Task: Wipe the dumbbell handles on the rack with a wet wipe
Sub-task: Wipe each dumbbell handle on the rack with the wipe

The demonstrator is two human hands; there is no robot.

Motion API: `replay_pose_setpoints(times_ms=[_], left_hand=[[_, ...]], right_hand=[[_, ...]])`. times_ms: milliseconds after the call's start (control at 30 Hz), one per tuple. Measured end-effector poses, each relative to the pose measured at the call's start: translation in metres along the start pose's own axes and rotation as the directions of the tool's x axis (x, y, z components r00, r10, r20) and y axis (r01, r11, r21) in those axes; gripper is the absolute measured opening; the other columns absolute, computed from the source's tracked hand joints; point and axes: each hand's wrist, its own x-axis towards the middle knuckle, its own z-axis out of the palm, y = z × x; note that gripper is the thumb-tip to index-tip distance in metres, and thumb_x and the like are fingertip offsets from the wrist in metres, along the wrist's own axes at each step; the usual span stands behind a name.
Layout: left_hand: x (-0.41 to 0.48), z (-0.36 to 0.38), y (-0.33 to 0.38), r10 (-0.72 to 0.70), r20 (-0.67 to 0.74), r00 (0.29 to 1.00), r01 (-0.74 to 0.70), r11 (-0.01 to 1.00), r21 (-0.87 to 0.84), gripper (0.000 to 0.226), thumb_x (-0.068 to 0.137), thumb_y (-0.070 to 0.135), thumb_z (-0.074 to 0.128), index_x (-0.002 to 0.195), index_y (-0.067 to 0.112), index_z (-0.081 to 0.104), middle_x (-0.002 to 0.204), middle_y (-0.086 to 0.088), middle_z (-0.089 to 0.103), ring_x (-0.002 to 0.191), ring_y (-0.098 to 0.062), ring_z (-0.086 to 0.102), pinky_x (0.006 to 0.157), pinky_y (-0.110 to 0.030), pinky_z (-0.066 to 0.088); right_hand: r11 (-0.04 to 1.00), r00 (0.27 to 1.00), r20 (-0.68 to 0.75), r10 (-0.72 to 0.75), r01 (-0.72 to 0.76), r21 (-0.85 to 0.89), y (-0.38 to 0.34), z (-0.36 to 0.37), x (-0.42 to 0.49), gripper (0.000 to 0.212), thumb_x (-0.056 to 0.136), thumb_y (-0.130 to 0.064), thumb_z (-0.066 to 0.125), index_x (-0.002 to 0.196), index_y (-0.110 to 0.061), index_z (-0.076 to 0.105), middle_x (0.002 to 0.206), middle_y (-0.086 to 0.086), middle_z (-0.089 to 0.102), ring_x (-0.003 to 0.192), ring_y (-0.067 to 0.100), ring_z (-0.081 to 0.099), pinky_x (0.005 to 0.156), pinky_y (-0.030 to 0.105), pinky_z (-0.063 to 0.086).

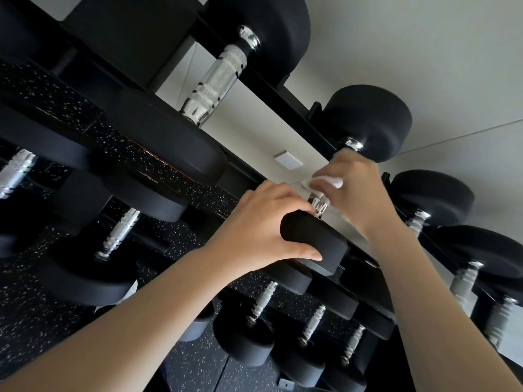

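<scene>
Forearms reach in bare from the lower edge. The left hand [254, 230] is nearest, its fingers [294, 206] and thumb curled over the near head of a small dumbbell with black round rubber heads and a chrome handle [314, 241], gripping it. Just beyond, a short stretch of that knurled chrome handle [319, 206] shows between the two hands. The right hand [359, 190], slightly blurred, has its fingers closed round a crumpled white wet wipe [325, 181], which is pressed against the handle's upper part. The dumbbell's far head sits above the right hand, resting on the black metal rack [283, 93], whose rail runs diagonally across the view. A larger black dumbbell with a ringed chrome handle [215, 80] lies farther up the same tier, and smaller black dumbbells [243, 340] fill the tier below. Behind the rack are a pale grey wall [424, 52] with a white wall socket [288, 160], and black rubber flooring with white speckles [198, 363].
</scene>
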Motion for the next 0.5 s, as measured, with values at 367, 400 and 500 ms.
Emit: replay_pose_setpoints(times_ms=[367, 400, 500], left_hand=[[-0.001, 0.0, 0.0, -0.014, 0.013, 1.0, 0.014, 1.0, 0.015, 0.057, 0.06, 0.067, 0.063, 0.108, 0.036, 0.062, 0.106, 0.022, 0.051, 0.105, -0.002, 0.038, 0.094, -0.033, 0.033], [-0.001, 0.0, -0.001, -0.012, 0.013, 1.0, 0.011, 1.0, 0.015, 0.058, 0.06, 0.068, 0.061, 0.108, 0.036, 0.062, 0.105, 0.022, 0.051, 0.104, -0.001, 0.038, 0.094, -0.032, 0.033], [-0.002, 0.001, -0.001, -0.007, 0.006, 1.0, 0.007, 1.0, 0.009, 0.058, 0.06, 0.069, 0.059, 0.108, 0.037, 0.062, 0.105, 0.023, 0.05, 0.104, 0.001, 0.037, 0.095, -0.032, 0.034]], right_hand=[[0.979, 0.941, -0.309, 0.138, -0.081, 0.189, 0.009, 0.007, -0.005, 0.013, 0.078, -0.011, 0.074, 0.091, -0.009, 0.075, 0.088, 0.002, 0.06, 0.076, 0.01, 0.054, 0.072, 0.003, 0.038], [0.975, 0.913, -0.369, 0.172, -0.104, 0.197, 0.01, 0.007, 0.0, 0.014, 0.079, -0.012, 0.073, 0.093, -0.009, 0.075, 0.09, 0.004, 0.06, 0.077, 0.009, 0.053, 0.072, 0.002, 0.038], [0.951, 0.816, -0.504, 0.285, -0.172, 0.259, 0.011, 0.013, 0.01, 0.017, 0.081, -0.014, 0.07, 0.096, -0.006, 0.073, 0.093, 0.007, 0.06, 0.08, 0.008, 0.051, 0.071, 0.001, 0.037]])
